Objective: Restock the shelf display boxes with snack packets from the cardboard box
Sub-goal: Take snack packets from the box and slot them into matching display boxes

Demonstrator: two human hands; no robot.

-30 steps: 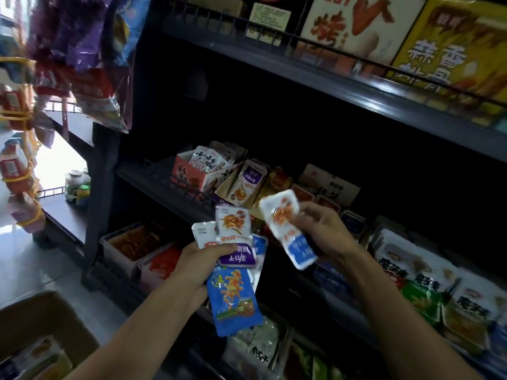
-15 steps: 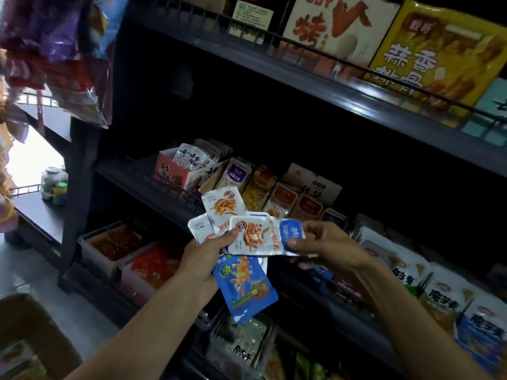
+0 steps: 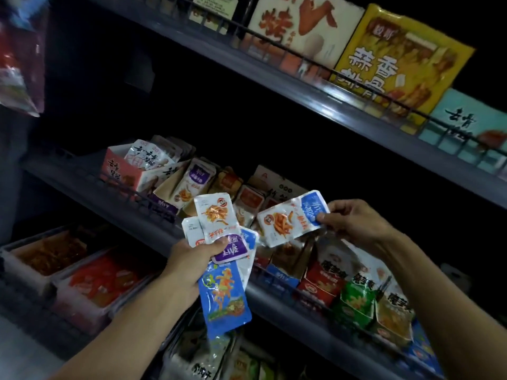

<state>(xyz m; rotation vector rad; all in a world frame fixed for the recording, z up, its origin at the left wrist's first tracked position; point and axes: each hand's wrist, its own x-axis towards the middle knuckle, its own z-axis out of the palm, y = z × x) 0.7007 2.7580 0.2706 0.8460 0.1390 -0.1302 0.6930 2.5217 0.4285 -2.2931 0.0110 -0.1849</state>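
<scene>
- Right now the left hand [image 3: 192, 263], low in the centre of the frame, grips a fanned bunch of snack packets [image 3: 219, 242]; its thumb presses across the front of a purple-banded packet [image 3: 229, 246] while the other fingers curl behind the bunch, out of sight.
- Above the thumb, a white packet with an orange print [image 3: 215, 215] stands upright, and a smaller white packet [image 3: 192, 231] peeks out to its left.
- Below the hand, a blue packet [image 3: 223, 297] hangs down, tilted slightly, its lower edge over the bottom shelf.
- To the right of centre, the right hand [image 3: 354, 222] pinches a single white-and-blue packet [image 3: 292, 218] by its blue end: the thumb lies on the front at the packet's right edge, the fingers curl behind it.
- That packet lies nearly sideways, its white end pointing toward the left hand's bunch, just apart from it.
- Behind both hands, the middle shelf [image 3: 153, 226] carries open display boxes; a pink display box [image 3: 120, 174] sits at centre left with packets standing in it.
- Further right on the same shelf stand red, green and yellow packets [image 3: 354, 297].
- At lower left, clear tubs of red and orange snacks [image 3: 90, 278] sit side by side.
- Along the upper shelf [image 3: 301, 86], at upper right, a large yellow box [image 3: 397, 56] leans beside a white box with a red print [image 3: 299, 26].
</scene>
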